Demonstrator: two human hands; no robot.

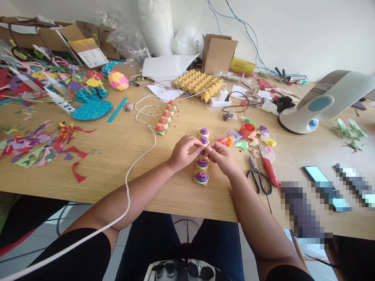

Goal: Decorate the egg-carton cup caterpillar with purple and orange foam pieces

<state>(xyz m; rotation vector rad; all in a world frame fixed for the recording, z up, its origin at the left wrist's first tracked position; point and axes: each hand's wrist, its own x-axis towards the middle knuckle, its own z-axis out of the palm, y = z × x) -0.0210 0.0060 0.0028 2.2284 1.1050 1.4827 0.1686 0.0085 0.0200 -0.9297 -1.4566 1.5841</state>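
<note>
In front of me stands a strip of egg-carton cups (195, 182) topped with purple clay domes that carry small faces and green bands. Orange rings top the two nearest domes. My left hand (184, 153) and my right hand (222, 157) meet above the middle dome, thumbs and fingertips pinched close together. A bit of orange shows between the fingertips, too small to make out, and the fingers partly hide the dome below. Farther back, to the left, lies a second strip with red clay domes (167, 113) and green bands.
Black-handled scissors (260, 180) and a red-handled knife (270, 169) lie right of my right hand. Clay packets (225, 139) surround an orange-red cup (247, 130). A white cable (127, 179) crosses my left arm. A fan (319, 103), an egg tray (199, 84) and paper scraps (43, 144) stand around.
</note>
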